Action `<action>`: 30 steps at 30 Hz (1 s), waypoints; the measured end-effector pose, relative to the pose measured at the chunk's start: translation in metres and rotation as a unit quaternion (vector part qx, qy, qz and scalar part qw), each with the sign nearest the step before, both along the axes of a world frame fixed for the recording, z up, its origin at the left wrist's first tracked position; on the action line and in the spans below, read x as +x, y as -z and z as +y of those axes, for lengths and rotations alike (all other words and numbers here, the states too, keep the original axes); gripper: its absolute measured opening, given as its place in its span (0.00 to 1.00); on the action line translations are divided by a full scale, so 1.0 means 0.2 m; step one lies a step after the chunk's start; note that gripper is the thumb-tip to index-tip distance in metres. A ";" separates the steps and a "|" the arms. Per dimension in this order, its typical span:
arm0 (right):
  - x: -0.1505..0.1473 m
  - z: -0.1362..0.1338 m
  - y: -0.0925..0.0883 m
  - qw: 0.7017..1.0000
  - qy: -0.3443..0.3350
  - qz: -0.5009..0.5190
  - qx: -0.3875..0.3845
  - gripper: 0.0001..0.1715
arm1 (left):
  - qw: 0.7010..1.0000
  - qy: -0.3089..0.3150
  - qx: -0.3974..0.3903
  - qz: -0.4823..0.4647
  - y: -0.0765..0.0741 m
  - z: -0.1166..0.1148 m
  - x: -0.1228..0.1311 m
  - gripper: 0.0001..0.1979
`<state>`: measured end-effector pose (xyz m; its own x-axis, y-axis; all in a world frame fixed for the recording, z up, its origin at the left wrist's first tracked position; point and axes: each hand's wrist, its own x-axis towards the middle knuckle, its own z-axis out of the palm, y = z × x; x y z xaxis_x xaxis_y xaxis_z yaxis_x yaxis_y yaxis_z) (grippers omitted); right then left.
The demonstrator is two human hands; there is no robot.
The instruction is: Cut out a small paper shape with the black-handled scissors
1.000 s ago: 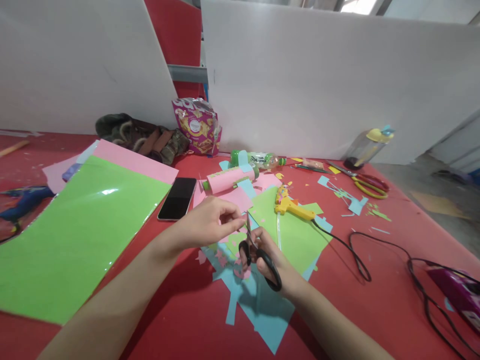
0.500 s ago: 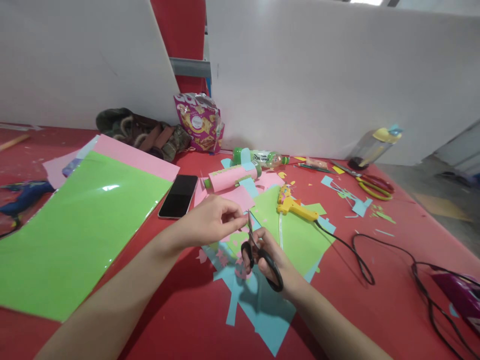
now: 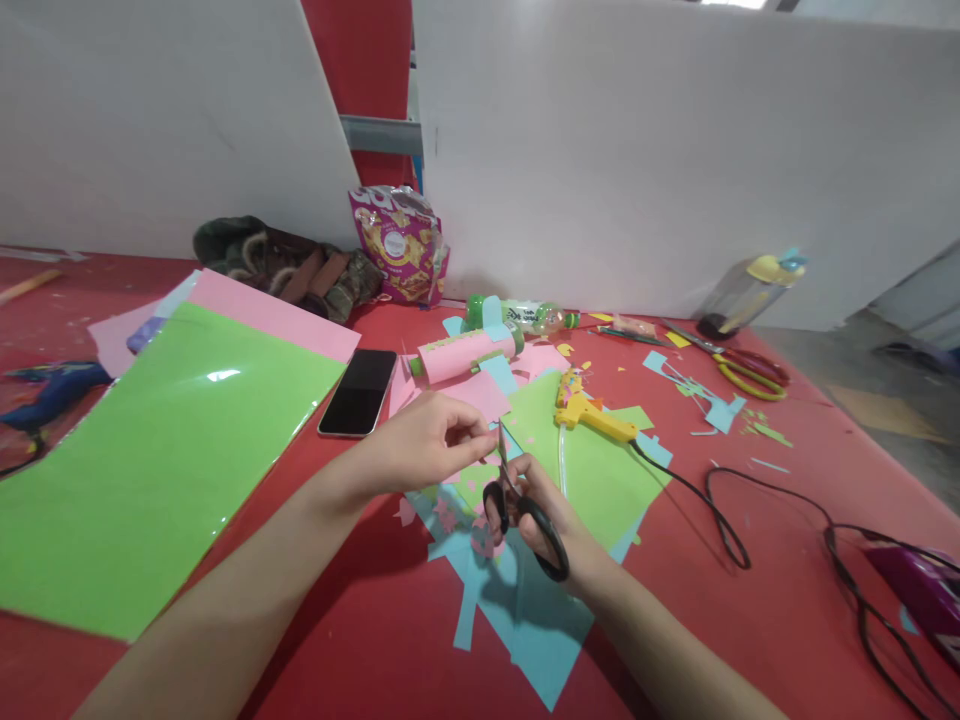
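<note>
My right hand (image 3: 551, 510) grips black-handled scissors (image 3: 553, 545), their blades pointing up and away from me. Close to the blade tips, my left hand (image 3: 435, 435) is closed in a pinch. Whatever lies between its fingertips is too small to make out. Beneath both hands are blue paper (image 3: 540, 620) and green paper (image 3: 611, 490), strewn with small pink paper cutouts (image 3: 445, 515). A pink paper roll (image 3: 461, 355) with green ends lies just beyond my left hand.
A phone (image 3: 358, 393) and large green sheets (image 3: 195, 440) lie left. A yellow glue gun (image 3: 596, 415) with a trailing black cord (image 3: 720, 520) rests right. Behind are a green bottle (image 3: 525, 316) and snack bag (image 3: 401, 245); red-and-yellow-handled scissors (image 3: 750, 375) lie far right.
The scissors' handles have spread very slightly in my right hand. Otherwise both hands hold almost the same place.
</note>
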<state>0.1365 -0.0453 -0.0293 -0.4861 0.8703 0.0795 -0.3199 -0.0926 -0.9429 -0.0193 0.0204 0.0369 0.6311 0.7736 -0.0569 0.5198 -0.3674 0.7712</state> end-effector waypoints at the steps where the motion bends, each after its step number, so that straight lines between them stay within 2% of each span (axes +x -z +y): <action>1: 0.00 0.00 0.00 1.000 0.002 -0.002 0.002 0.26 | 1.000 0.000 -0.001 -0.002 0.00 0.00 0.00 0.15; 25: 0.01 0.00 0.00 0.999 0.024 -0.029 -0.004 0.27 | 0.997 -0.008 -0.040 -0.062 0.05 -0.01 0.04 0.16; 30: 0.01 0.00 0.00 0.999 0.031 -0.020 -0.003 0.27 | 0.995 -0.031 -0.041 -0.082 0.06 -0.02 0.06 0.16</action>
